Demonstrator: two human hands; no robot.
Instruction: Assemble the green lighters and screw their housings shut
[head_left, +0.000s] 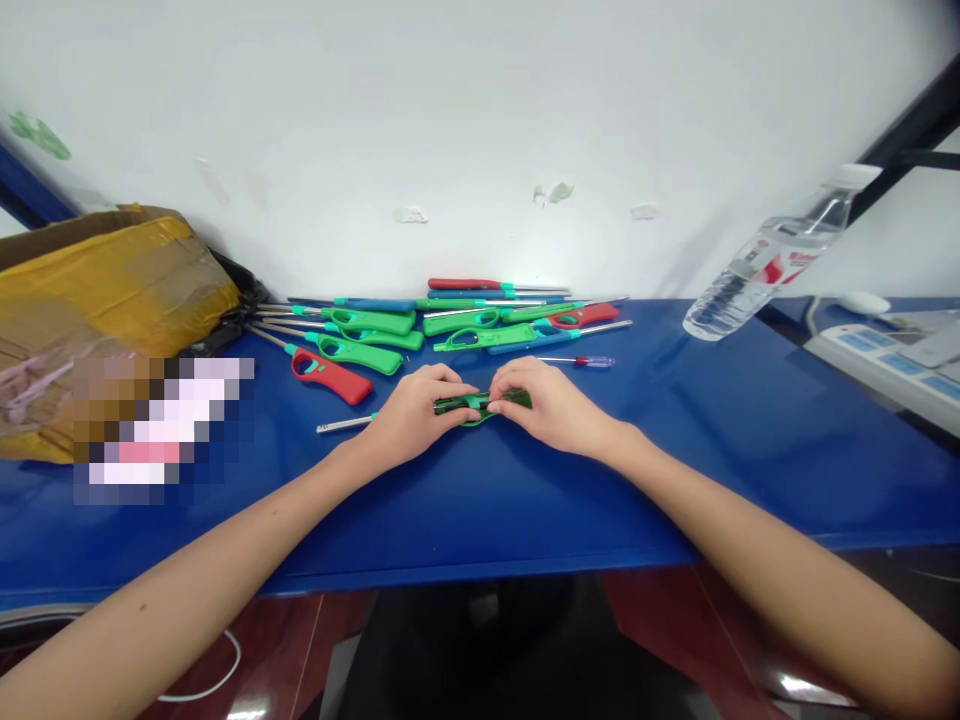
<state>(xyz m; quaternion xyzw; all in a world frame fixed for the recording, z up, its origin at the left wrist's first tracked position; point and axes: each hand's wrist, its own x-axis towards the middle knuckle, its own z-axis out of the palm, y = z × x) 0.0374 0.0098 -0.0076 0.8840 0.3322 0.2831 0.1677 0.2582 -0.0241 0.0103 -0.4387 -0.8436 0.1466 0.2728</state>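
Note:
Both of my hands hold one green long-nosed lighter low over the blue table. My left hand is closed around its front part, and the metal tube sticks out to the left below that hand. With fingers pinched, my right hand grips the handle end, where dark inner parts show. My fingers hide much of the lighter's body. Just beyond my hands lies a screwdriver with a clear purple handle. A red lighter and a green lighter rest to the left of them.
More green, red and blue lighters lie piled along the white wall. A taped cardboard box stands at the left beside a blurred patch. On the right are a tilted water bottle and a white power strip.

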